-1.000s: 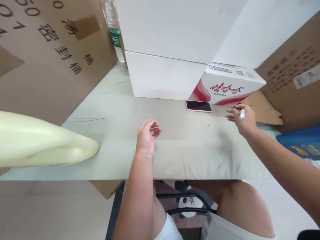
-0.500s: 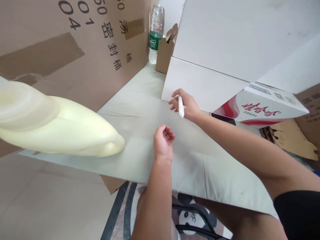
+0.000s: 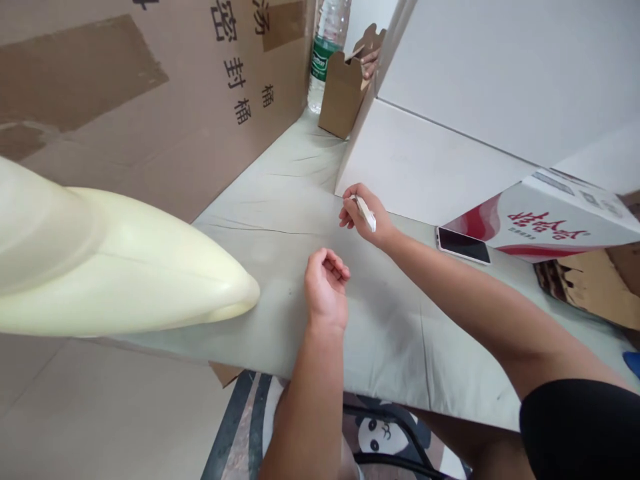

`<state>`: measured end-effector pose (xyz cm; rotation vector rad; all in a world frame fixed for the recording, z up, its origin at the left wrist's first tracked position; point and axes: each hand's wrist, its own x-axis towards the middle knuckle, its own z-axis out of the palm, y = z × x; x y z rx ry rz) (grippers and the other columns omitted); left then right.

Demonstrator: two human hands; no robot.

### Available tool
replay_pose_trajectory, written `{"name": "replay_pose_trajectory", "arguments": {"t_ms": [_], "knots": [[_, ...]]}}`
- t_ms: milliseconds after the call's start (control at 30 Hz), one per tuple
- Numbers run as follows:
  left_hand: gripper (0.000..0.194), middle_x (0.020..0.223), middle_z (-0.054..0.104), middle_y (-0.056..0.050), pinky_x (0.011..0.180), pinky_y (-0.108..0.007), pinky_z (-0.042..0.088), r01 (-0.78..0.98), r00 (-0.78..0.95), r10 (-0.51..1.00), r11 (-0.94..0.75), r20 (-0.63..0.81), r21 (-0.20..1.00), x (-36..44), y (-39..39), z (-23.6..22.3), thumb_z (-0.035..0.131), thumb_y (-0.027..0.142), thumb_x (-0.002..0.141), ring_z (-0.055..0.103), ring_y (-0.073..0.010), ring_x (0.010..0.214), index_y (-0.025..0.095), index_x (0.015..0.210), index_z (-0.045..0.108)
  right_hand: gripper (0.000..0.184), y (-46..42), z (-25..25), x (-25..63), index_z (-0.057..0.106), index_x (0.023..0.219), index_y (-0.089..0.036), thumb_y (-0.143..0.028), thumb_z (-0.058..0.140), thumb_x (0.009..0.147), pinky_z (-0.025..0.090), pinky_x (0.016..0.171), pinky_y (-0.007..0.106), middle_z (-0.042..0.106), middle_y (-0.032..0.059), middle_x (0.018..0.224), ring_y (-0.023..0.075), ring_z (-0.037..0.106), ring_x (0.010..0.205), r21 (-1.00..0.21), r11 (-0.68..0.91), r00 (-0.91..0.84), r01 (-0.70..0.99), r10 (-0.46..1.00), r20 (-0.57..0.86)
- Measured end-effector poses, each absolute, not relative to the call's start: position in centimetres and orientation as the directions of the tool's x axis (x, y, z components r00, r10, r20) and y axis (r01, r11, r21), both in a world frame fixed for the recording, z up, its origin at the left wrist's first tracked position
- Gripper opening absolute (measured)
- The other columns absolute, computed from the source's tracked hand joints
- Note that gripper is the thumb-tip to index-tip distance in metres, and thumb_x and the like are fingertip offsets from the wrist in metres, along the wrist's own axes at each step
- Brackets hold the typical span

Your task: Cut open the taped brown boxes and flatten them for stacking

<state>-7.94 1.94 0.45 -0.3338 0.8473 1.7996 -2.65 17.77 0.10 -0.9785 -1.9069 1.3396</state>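
Observation:
My right hand (image 3: 367,215) is closed around a slim white object (image 3: 365,215) above the table, in front of a large white box. The kind of object is unclear, as my fingers cover part of it. My left hand (image 3: 327,287) is nearer to me, over the pale cloth-covered table (image 3: 280,267). Its fingers curl loosely in toward the palm, with nothing visible in them. To its left, a smooth pale-yellow tapering shape (image 3: 165,273) reaches in from the frame edge; its tip is apart from the hand.
A big cardboard box (image 3: 165,133) stands at the left. At the back are a water bottle (image 3: 324,63) and a small carton (image 3: 345,93). White boxes (image 3: 425,160) rise at the right, beside a phone (image 3: 463,245) and a red-and-white box (image 3: 530,220). Flattened cardboard (image 3: 600,287) lies farther right.
The view has shifted, so the phone shows more fully and the yellow shape looks larger. The white object in my right hand has tilted. My left hand has hardly moved.

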Motion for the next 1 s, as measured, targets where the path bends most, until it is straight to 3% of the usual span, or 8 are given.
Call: {"name": "replay_pose_trajectory", "arguments": {"t_ms": [100, 233, 433, 700, 1000], "knots": [[0.020, 0.060, 0.046, 0.005, 0.055, -0.021, 0.038, -0.908, -0.377, 0.722, -0.164, -0.580, 0.386, -7.6, 1.7, 0.7, 0.063, 0.033, 0.073, 0.044, -0.0071, 0.049, 0.020, 0.067, 0.050, 0.043, 16.4, -1.9, 1.0, 0.053, 0.094, -0.026, -0.062, 0.074, 0.083, 0.048, 0.054, 0.028, 0.067, -0.0041, 0.066, 0.0147, 0.066, 0.056, -0.966, 0.160, -0.438, 0.204, 0.897, 0.056], [0.021, 0.059, 0.044, 0.006, 0.054, -0.022, 0.039, -0.905, -0.366, 0.738, -0.139, -0.567, 0.403, -7.3, 1.6, 0.9, 0.062, 0.034, 0.073, 0.044, -0.0081, 0.048, 0.021, 0.069, 0.046, 0.044, 14.6, -4.5, 6.5, 0.047, 0.093, -0.027, -0.061, 0.072, 0.081, 0.041, 0.049, 0.025, 0.060, -0.0082, 0.060, 0.0124, 0.058, 0.050, -0.985, 0.075, -0.228, 0.156, 0.973, 0.038], [0.018, 0.058, 0.044, 0.007, 0.053, -0.023, 0.041, -0.896, -0.333, 0.759, -0.068, -0.560, 0.440, -6.8, 2.1, 0.6, 0.061, 0.032, 0.070, 0.045, -0.0084, 0.047, 0.022, 0.070, 0.046, 0.047, 14.0, -6.9, 10.1, 0.040, 0.093, -0.028, -0.071, 0.057, 0.082, 0.038, 0.049, 0.023, 0.054, -0.0106, 0.060, 0.0104, 0.052, 0.047, -1.000, 0.021, 0.005, -0.023, 1.000, 0.021], [0.015, 0.056, 0.043, 0.007, 0.052, -0.022, 0.038, -0.908, -0.293, 0.749, -0.024, -0.594, 0.418, -5.0, 3.1, 1.2, 0.056, 0.030, 0.076, 0.043, -0.0076, 0.045, 0.021, 0.071, 0.045, 0.039, 14.2, -6.6, 10.0, 0.046, 0.090, -0.027, -0.062, 0.062, 0.083, 0.041, 0.053, 0.025, 0.057, -0.0082, 0.061, 0.0110, 0.053, 0.051, -0.996, 0.014, -0.020, -0.084, 1.000, 0.015], [0.019, 0.056, 0.043, 0.006, 0.053, -0.023, 0.036, -0.945, -0.285, 0.715, -0.100, -0.638, 0.311, -6.4, 2.7, 1.2, 0.052, 0.028, 0.084, 0.041, -0.0083, 0.045, 0.020, 0.068, 0.047, 0.038, 14.4, -6.9, 10.2, 0.048, 0.089, -0.026, -0.061, 0.064, 0.090, 0.041, 0.051, 0.025, 0.056, -0.0075, 0.061, 0.0119, 0.051, 0.050, -0.999, 0.042, -0.101, 0.032, 0.994, 0.038]]}}
